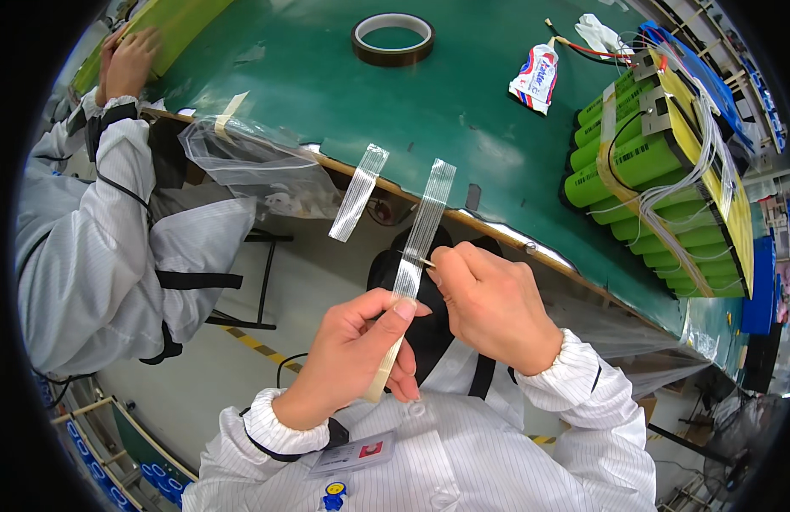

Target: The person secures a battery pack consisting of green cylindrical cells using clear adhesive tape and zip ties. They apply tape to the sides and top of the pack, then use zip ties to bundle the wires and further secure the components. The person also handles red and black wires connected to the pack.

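Note:
A long strip of shiny, ribbed filament tape [426, 220] is stuck by its upper end to the green table's edge and runs down toward me. My left hand [356, 346] pinches its lower part between thumb and fingers, and a yellowish tail comes out below the hand. Closed beside the strip, my right hand [495, 299] grips a thin pointed metal piece [426, 263], whose tip lies against the tape. Most of that piece is hidden by the fingers. To the left, a shorter strip of the same tape [359, 192] hangs from the table edge.
On the green table [284, 102] lie a brown tape roll [393, 39] and a white tube [536, 77]. A wired pack of green cylindrical cells [642, 162] stands at right. A co-worker's hands [128, 60] hold a yellow-green panel [177, 34] at far left; clear plastic film [250, 162] hangs nearby.

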The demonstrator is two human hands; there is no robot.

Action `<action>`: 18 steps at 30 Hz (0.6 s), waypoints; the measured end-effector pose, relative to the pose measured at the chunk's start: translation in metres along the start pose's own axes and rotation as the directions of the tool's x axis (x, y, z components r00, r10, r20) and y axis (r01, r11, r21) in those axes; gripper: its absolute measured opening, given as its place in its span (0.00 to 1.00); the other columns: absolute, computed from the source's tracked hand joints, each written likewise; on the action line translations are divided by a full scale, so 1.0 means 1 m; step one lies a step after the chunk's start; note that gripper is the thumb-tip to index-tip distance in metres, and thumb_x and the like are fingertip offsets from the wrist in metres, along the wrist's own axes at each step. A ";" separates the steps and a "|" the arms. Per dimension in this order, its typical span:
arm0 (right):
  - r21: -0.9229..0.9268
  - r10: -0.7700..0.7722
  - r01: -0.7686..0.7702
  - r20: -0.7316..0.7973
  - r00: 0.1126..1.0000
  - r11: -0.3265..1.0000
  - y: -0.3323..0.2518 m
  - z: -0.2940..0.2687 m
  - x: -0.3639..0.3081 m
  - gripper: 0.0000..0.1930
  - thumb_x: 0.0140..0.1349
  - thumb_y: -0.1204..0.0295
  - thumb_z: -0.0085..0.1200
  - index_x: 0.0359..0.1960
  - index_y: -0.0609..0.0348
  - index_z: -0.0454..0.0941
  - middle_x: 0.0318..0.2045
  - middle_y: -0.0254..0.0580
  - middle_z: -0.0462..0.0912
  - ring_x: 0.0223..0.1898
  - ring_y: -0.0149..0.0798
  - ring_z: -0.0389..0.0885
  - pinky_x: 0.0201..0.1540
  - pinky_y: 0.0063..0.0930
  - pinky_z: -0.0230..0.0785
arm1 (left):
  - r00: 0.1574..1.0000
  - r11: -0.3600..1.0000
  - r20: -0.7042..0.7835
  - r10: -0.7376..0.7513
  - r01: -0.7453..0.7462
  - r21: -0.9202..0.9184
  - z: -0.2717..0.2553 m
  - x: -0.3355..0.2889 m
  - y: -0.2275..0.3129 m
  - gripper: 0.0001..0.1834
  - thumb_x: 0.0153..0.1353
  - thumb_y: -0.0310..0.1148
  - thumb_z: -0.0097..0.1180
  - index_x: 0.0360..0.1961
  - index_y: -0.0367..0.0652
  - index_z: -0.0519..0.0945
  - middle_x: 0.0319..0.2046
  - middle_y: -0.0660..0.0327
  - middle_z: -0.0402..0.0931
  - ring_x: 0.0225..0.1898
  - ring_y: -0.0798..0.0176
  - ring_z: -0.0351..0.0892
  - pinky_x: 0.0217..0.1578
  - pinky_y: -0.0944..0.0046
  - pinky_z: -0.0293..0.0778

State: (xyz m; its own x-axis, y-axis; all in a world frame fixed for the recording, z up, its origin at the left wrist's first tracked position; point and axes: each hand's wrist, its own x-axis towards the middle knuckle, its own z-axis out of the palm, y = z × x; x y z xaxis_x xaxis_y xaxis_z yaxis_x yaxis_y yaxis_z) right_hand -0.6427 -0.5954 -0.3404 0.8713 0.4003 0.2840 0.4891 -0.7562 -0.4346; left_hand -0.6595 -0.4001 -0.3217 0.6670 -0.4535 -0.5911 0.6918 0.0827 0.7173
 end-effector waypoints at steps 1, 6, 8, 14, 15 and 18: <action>0.007 -0.002 0.002 -0.002 1.000 1.000 0.001 0.002 0.000 0.07 0.53 0.78 0.54 0.30 0.58 0.67 0.24 0.36 0.67 0.25 0.39 0.76 0.18 0.36 0.63 | 1.000 1.000 -0.003 -0.001 0.001 0.001 0.000 0.000 -0.001 0.19 0.74 0.43 0.47 0.48 0.35 0.77 0.17 0.59 0.76 0.17 0.62 0.81 0.18 0.65 0.77; -0.001 -0.007 0.007 -0.008 1.000 1.000 0.001 0.001 0.001 0.07 0.52 0.78 0.54 0.31 0.57 0.68 0.24 0.36 0.67 0.25 0.38 0.75 0.18 0.34 0.63 | 0.999 1.000 -0.025 0.021 -0.021 -0.003 0.000 0.002 0.000 0.17 0.74 0.39 0.47 0.45 0.33 0.76 0.18 0.58 0.76 0.14 0.59 0.80 0.14 0.61 0.77; 0.005 -0.018 0.018 -0.007 1.000 1.000 0.003 0.002 0.001 0.07 0.53 0.78 0.54 0.31 0.57 0.68 0.24 0.36 0.67 0.25 0.37 0.75 0.18 0.34 0.63 | 1.000 1.000 -0.008 0.009 -0.009 -0.006 -0.002 0.001 -0.001 0.18 0.74 0.42 0.47 0.47 0.34 0.77 0.17 0.58 0.76 0.16 0.61 0.81 0.16 0.64 0.77; 0.011 -0.012 0.012 -0.023 1.000 1.000 0.000 0.003 0.001 0.07 0.52 0.78 0.54 0.31 0.57 0.68 0.23 0.36 0.67 0.24 0.38 0.75 0.18 0.34 0.62 | 1.000 1.000 -0.007 0.010 -0.010 -0.002 -0.001 0.001 -0.001 0.19 0.74 0.42 0.47 0.47 0.34 0.77 0.17 0.58 0.76 0.17 0.62 0.81 0.17 0.65 0.76; 0.015 -0.012 0.013 -0.020 1.000 1.000 0.001 0.003 0.001 0.07 0.52 0.78 0.54 0.31 0.57 0.68 0.23 0.36 0.67 0.24 0.38 0.75 0.18 0.34 0.62 | 1.000 1.000 -0.007 0.010 -0.010 0.001 -0.001 0.000 -0.001 0.19 0.74 0.42 0.48 0.47 0.34 0.77 0.17 0.58 0.76 0.17 0.62 0.81 0.17 0.65 0.76; 0.023 -0.018 0.018 -0.010 1.000 1.000 0.004 0.005 0.000 0.07 0.52 0.79 0.54 0.31 0.57 0.68 0.23 0.36 0.67 0.24 0.38 0.75 0.17 0.34 0.62 | 1.000 1.000 -0.023 -0.005 0.005 -0.008 -0.001 0.001 0.001 0.19 0.74 0.42 0.47 0.47 0.34 0.77 0.17 0.58 0.76 0.16 0.62 0.81 0.17 0.65 0.76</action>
State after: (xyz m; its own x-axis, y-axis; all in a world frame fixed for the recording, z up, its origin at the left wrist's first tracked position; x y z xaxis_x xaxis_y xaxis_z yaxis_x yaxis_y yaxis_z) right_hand -0.6402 -0.5956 -0.3464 0.8619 0.4087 0.3002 0.5058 -0.7364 -0.4493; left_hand -0.6584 -0.3997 -0.3217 0.6695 -0.4338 -0.6030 0.6974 0.0875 0.7113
